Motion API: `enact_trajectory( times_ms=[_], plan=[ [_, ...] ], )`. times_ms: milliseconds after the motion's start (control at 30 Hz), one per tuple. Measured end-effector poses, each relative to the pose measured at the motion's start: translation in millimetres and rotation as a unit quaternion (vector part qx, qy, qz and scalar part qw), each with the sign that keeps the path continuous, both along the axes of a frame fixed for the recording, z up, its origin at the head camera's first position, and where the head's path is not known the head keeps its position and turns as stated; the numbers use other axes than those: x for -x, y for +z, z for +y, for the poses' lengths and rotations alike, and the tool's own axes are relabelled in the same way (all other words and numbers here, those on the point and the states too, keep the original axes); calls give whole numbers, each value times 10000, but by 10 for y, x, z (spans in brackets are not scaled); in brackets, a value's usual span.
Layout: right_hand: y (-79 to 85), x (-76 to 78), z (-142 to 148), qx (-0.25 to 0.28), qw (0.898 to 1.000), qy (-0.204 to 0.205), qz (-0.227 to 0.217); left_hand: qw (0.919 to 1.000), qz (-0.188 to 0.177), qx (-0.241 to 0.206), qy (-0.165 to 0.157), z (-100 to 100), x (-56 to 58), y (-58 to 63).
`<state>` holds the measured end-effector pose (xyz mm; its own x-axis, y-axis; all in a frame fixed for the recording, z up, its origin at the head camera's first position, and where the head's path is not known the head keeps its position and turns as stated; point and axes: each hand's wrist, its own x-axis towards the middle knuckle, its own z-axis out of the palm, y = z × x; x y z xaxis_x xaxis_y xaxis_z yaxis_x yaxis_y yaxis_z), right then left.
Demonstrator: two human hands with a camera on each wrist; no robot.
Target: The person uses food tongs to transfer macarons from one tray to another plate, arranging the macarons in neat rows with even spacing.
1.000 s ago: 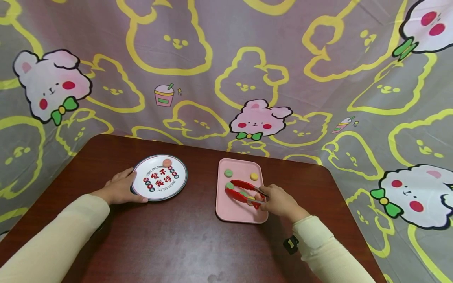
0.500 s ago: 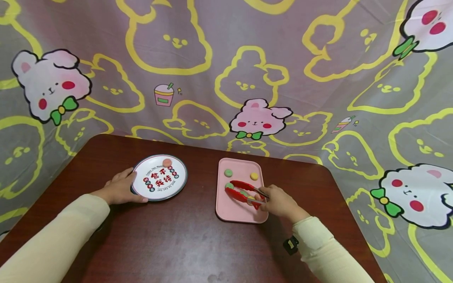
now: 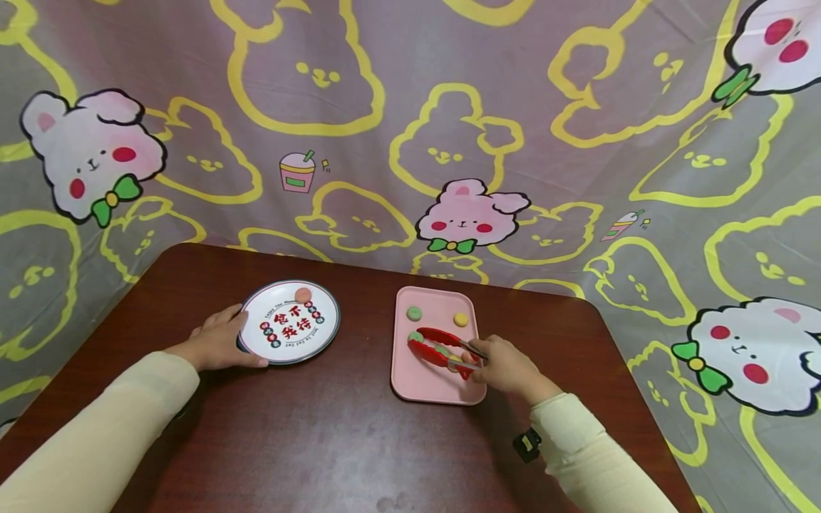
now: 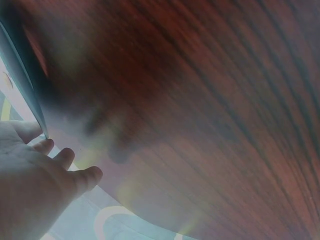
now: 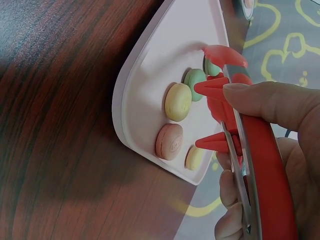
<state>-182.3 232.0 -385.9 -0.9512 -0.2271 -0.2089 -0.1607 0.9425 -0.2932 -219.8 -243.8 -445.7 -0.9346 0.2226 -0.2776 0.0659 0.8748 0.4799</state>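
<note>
My left hand [image 3: 221,342] holds the left rim of a round white plate [image 3: 321,329] with red lettering, thumb along the front edge. The left wrist view shows the fingers [image 4: 65,157] beside the plate's dark rim [image 4: 25,70]. A pink macaron [image 3: 303,295] lies near the plate's back edge. My right hand [image 3: 509,367] grips red-tipped metal tongs [image 3: 442,360] low over a pink tray [image 3: 430,388]. The tong tips stand apart on either side of a green macaron [image 3: 416,336]. Under the tongs lie another green macaron [image 5: 195,84], a yellow one [image 5: 178,102] and a pink one [image 5: 170,141].
Farther back on the tray sit a green macaron [image 3: 414,313] and a yellow macaron [image 3: 460,320]. Brown wooden table [image 3: 308,442] lies between plate and tray and in front of them. A patterned curtain [image 3: 359,157] stands behind and at both sides.
</note>
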Motion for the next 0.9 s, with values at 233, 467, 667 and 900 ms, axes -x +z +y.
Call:
enact_trajectory(
  times_ms=[233, 467, 667, 900],
  plan=[
    [-4, -2, 2, 10, 10000, 8, 29, 10000, 23, 2, 1, -1, -3, -5],
    [-12, -6, 27, 58, 10000, -56, 42, 10000, 12, -8, 11, -1, -8, 1],
    [1, -10, 43, 142, 9998, -125, 39, 10000, -12, -9, 30, -1, -6, -2],
    [4, 0, 71, 283, 9994, -192, 10, 10000, -43, 1, 23, 0, 0, 1]
  ],
)
